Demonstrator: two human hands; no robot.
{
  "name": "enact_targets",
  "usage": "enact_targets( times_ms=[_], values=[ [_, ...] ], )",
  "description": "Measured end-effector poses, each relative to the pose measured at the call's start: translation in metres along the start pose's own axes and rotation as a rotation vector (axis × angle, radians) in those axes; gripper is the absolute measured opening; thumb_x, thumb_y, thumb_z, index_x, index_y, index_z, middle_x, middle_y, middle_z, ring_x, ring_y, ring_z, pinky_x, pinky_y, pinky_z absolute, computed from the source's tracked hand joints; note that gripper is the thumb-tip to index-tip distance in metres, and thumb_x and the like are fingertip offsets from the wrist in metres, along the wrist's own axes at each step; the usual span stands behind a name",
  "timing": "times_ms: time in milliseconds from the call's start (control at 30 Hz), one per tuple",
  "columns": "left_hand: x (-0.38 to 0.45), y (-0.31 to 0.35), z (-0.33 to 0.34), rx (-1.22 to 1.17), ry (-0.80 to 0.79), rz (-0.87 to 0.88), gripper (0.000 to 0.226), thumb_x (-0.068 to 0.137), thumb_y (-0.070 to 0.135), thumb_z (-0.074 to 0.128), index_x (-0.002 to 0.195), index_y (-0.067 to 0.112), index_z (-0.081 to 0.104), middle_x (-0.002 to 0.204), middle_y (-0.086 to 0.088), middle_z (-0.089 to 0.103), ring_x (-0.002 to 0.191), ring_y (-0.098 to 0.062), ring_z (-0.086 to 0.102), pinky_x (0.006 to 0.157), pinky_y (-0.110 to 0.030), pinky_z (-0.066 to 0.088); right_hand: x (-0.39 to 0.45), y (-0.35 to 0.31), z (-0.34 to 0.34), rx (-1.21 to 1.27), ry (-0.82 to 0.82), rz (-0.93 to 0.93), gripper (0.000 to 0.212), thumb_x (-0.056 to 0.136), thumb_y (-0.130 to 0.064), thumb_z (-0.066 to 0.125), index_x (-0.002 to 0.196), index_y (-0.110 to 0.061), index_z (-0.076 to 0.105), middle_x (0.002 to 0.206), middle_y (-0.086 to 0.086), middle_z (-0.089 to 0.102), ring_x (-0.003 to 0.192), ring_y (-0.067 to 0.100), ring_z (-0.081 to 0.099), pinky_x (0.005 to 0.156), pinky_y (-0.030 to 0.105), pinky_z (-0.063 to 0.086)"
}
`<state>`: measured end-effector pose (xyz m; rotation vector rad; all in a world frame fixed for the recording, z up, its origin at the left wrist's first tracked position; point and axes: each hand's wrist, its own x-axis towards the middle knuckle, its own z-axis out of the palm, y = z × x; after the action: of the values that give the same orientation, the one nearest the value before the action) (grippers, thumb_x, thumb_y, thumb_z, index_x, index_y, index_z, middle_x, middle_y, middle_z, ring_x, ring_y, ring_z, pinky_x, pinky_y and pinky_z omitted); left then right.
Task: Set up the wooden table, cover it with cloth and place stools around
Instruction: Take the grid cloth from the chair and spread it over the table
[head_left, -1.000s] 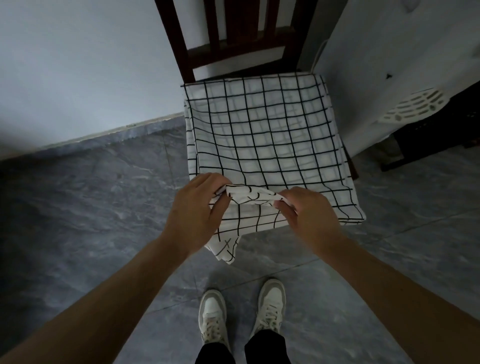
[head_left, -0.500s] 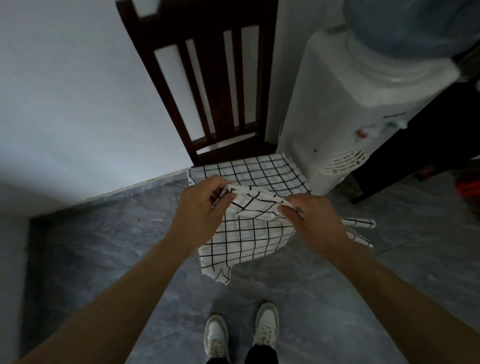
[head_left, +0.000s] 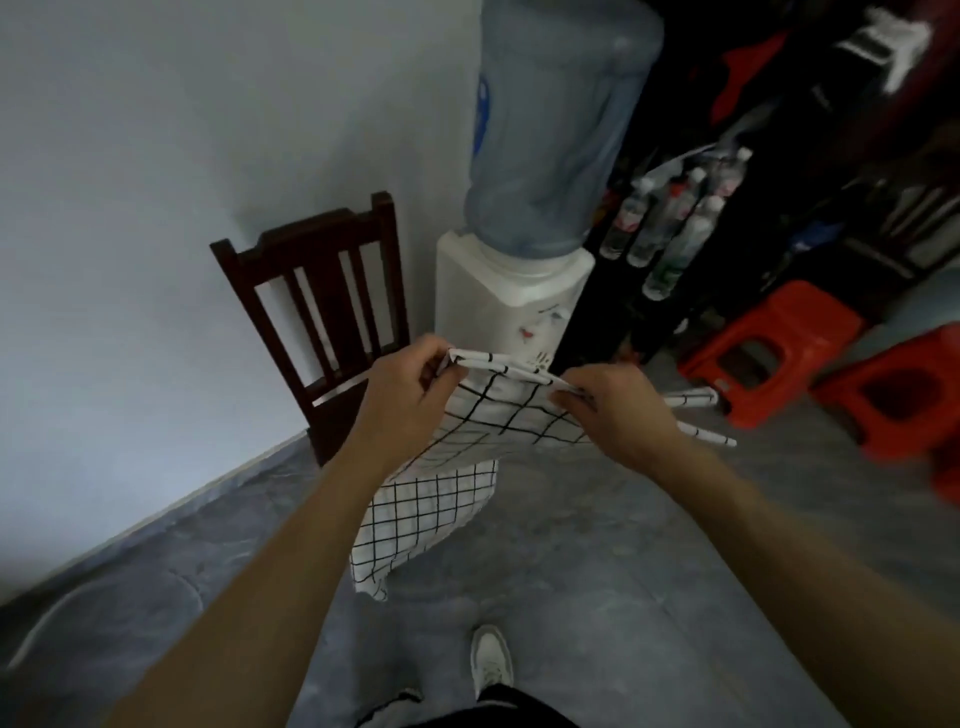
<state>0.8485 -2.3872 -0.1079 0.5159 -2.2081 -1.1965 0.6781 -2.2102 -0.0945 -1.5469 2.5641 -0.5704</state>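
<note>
Head view: both hands, left hand (head_left: 402, 400) and right hand (head_left: 618, 410), pinch the checked cloth (head_left: 488, 426) aloft before a chair (head_left: 317, 291).

cloth (head_left: 447, 467) lifted off chair (head_left: 332, 312), hanging

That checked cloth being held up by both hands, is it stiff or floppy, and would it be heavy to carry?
Probably floppy: the checked cloth sags and drapes below where the left hand and right hand pinch its top edge. It looks light, since fingertip pinches alone hold it up. Its loose corner hangs low towards the floor, so it might drag or snag while carried.
</note>
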Motion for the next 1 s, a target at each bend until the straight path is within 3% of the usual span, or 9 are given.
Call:
enact_targets(
  times_ms=[100,200,300,433,667,900,1000],
  values=[
    [0.001,0.024,0.003,-0.031,-0.096,0.096,0.01,0.093,0.022,0.065,0.084,0.018,0.061,0.06,0.005,0.05,0.054,-0.003,0.041,0.052,-0.015,0.034,-0.037,-0.013,-0.026,-0.035,0.086,0.115,0.024,0.09,-0.025,0.066,0.071,-0.014,0.059,0.063,0.0,0.055,0.061,0.021,0.053,0.055,0.036,0.04],
    [-0.003,0.043,0.013,-0.072,-0.202,0.194,0.01,0.092,0.02,0.065,0.086,0.013,0.062,0.062,0.006,0.05,0.055,-0.002,0.043,0.053,-0.011,0.035,-0.085,-0.025,-0.041,-0.061,0.193,0.227,0.025,0.09,-0.022,0.067,0.068,-0.02,0.054,0.06,-0.007,0.049,0.057,0.016,0.048,0.054,0.032,0.033],
    [-0.018,0.058,0.039,-0.099,-0.323,0.305,0.012,0.093,0.02,0.064,0.086,0.01,0.061,0.064,-0.001,0.051,0.056,-0.006,0.043,0.052,-0.019,0.036,-0.142,-0.035,-0.046,-0.096,0.259,0.386,0.019,0.088,-0.018,0.067,0.072,-0.012,0.061,0.058,-0.011,0.044,0.059,0.016,0.044,0.056,0.034,0.036],
    [-0.053,0.094,0.091,-0.171,-0.499,0.392,0.01,0.092,0.021,0.065,0.086,0.013,0.062,0.065,-0.003,0.054,0.058,-0.013,0.046,0.054,-0.022,0.037,-0.239,-0.039,-0.05,-0.116,0.314,0.636,0.016,0.088,-0.023,0.065,0.074,-0.015,0.063,0.064,-0.001,0.058,0.065,0.026,0.053,0.062,0.041,0.048],
    [-0.155,0.19,0.181,-0.259,-0.81,0.541,0.007,0.089,0.016,0.066,0.083,0.016,0.063,0.07,-0.006,0.061,0.067,-0.024,0.055,0.064,-0.034,0.044,-0.419,-0.057,-0.065,-0.098,0.466,1.007,0.021,0.092,-0.027,0.061,0.08,-0.012,0.069,0.069,0.006,0.063,0.071,0.026,0.055,0.064,0.039,0.048],
    [-0.282,0.284,0.256,-0.262,-0.937,0.669,0.01,0.09,0.009,0.065,0.082,0.012,0.061,0.067,-0.007,0.059,0.064,-0.025,0.053,0.059,-0.027,0.04,-0.594,-0.062,-0.068,-0.109,0.566,1.145,0.022,0.092,-0.033,0.057,0.081,-0.017,0.067,0.076,0.005,0.066,0.076,0.029,0.06,0.068,0.042,0.05],
    [-0.335,0.32,0.281,-0.286,-0.987,0.679,0.01,0.092,0.01,0.062,0.083,0.014,0.06,0.067,-0.009,0.058,0.063,-0.027,0.053,0.057,-0.032,0.042,-0.66,-0.066,-0.076,-0.111,0.577,1.151,0.02,0.094,-0.031,0.057,0.081,-0.018,0.065,0.075,0.002,0.066,0.071,0.025,0.06,0.064,0.04,0.05]
  ],
)
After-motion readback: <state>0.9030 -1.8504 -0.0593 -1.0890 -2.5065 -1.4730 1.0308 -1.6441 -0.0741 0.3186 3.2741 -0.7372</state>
